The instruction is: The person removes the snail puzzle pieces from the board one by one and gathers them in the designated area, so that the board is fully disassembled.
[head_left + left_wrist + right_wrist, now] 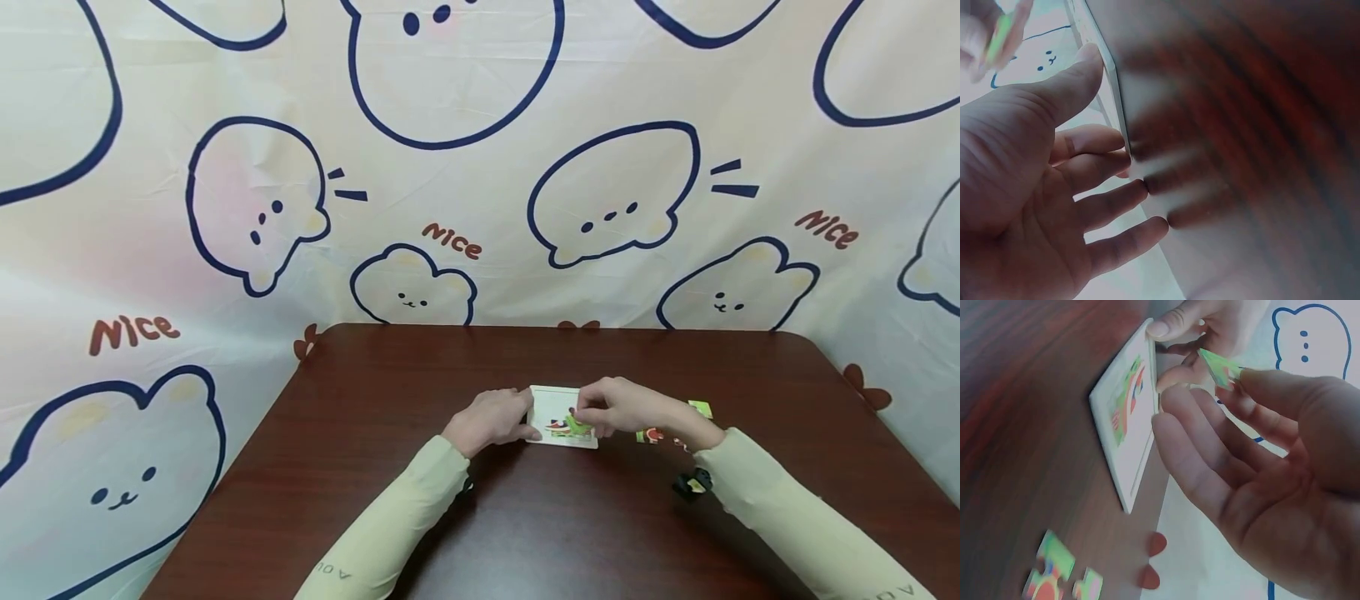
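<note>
A white puzzle board (546,407), partly filled with a green, red and blue picture, lies flat on the dark wooden table. My left hand (495,419) rests at its left side, thumb and fingertips touching the edge. The left wrist view shows those fingers (1116,244) fairly straight, with their tips on the tabletop. Over the board's right side, my right hand (624,405) pinches a small green puzzle piece (1217,369) between thumb and index finger. That piece is held clear of the board, with the other fingers loosely extended.
Several loose puzzle pieces (1057,557) lie right of the board, partly hidden by the right forearm in the head view. One green piece (701,408) sits farther back. A curtain (502,200) with bear drawings hangs behind the table (420,358).
</note>
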`<state>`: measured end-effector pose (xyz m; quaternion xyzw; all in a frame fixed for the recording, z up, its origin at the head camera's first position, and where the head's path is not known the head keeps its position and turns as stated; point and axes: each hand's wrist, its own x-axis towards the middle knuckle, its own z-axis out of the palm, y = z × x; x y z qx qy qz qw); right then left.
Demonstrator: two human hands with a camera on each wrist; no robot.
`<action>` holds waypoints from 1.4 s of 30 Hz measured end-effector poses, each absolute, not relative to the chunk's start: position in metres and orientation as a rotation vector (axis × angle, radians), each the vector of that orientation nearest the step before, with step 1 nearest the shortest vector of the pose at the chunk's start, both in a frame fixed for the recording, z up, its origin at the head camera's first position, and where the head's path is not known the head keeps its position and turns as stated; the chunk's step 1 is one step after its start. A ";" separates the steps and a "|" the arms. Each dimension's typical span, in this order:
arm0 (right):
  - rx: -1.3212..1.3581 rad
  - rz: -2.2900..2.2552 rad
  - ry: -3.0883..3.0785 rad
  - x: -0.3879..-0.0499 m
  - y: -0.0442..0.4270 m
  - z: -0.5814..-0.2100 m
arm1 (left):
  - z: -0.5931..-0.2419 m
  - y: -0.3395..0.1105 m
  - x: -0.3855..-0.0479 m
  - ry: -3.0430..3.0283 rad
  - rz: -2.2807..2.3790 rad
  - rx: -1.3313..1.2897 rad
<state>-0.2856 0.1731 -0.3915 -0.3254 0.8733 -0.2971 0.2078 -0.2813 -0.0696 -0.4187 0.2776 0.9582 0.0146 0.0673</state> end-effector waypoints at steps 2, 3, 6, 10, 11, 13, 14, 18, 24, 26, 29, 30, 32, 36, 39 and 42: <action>-0.902 -0.780 2.437 -0.279 0.182 -0.392 | -0.418 -0.070 -0.281 2.881 0.048 0.851; -0.898 -0.760 2.438 -0.276 0.186 -0.393 | -0.418 -0.069 -0.281 2.878 0.049 0.855; -0.871 -0.735 2.442 -0.269 0.198 -0.395 | -0.418 -0.069 -0.281 2.869 0.047 0.855; -0.845 -0.745 2.455 -0.262 0.214 -0.396 | -0.419 -0.070 -0.281 2.865 0.058 0.852; -0.844 -0.750 2.459 -0.260 0.218 -0.397 | -0.419 -0.070 -0.281 2.866 0.060 0.854; -0.847 -0.766 2.466 -0.258 0.226 -0.397 | -0.419 -0.071 -0.281 2.870 0.061 0.858; -0.855 -0.775 2.465 -0.257 0.229 -0.397 | -0.419 -0.071 -0.281 2.871 0.061 0.860; -0.861 -0.807 2.444 -0.253 0.241 -0.399 | -0.419 -0.072 -0.282 2.870 0.066 0.869; -0.814 -0.847 2.405 -0.250 0.252 -0.405 | -0.419 -0.072 -0.281 2.873 0.062 0.875; -0.816 -0.857 2.396 -0.250 0.254 -0.408 | -0.419 -0.072 -0.281 2.872 0.056 0.874; -0.811 -0.862 2.395 -0.249 0.256 -0.411 | -0.419 -0.072 -0.282 2.868 0.058 0.870; -0.808 -0.859 2.400 -0.248 0.257 -0.411 | -0.419 -0.072 -0.282 2.867 0.060 0.870; -0.800 -0.848 2.412 -0.248 0.257 -0.412 | -0.419 -0.071 -0.282 2.866 0.055 0.869; -0.788 -0.819 2.440 -0.246 0.257 -0.414 | -0.419 -0.071 -0.282 2.863 0.051 0.868; -0.779 -0.796 2.467 -0.246 0.258 -0.417 | -0.419 -0.071 -0.282 2.862 0.058 0.865; -0.769 -0.765 2.501 -0.246 0.259 -0.419 | -0.418 -0.071 -0.282 2.856 0.059 0.858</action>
